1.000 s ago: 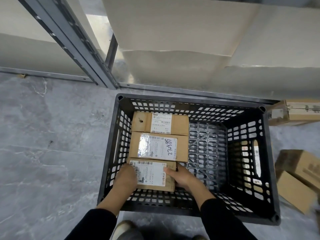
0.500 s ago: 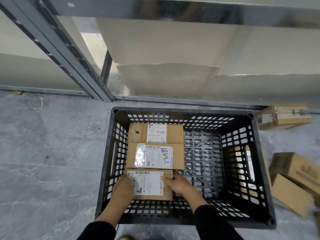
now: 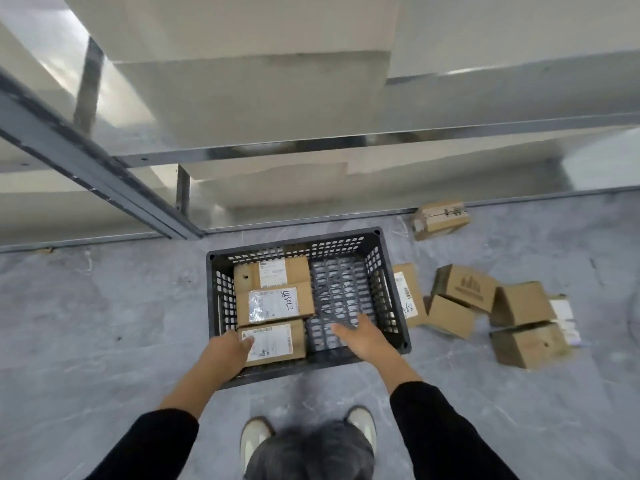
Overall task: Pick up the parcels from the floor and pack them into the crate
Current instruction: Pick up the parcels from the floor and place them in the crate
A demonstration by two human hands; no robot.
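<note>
A black slatted crate (image 3: 391, 292) stands on the grey floor. Three brown labelled parcels fill its left half in a row: far (image 3: 272, 273), middle (image 3: 277, 304) and near (image 3: 277, 342). My left hand (image 3: 230, 351) rests at the near parcel's left end, fingers curled against it. My right hand (image 3: 358, 336) hovers open over the crate's bare right half, holding nothing. Several more parcels lie on the floor right of the crate, one (image 3: 408, 296) against its wall, others (image 3: 462, 287) (image 3: 528, 344) in a loose pile.
A metal shelving rack (image 3: 104, 174) with large pale boxes rises behind the crate. One parcel (image 3: 440, 220) lies by the rack's base at the right. My two shoes (image 3: 254, 439) stand just before the crate. Grey floor spreads to the left.
The view has risen and pulled back. My right hand has left the near parcel and moved right over the crate's bare half. The left hand stays at the parcel's left end.
</note>
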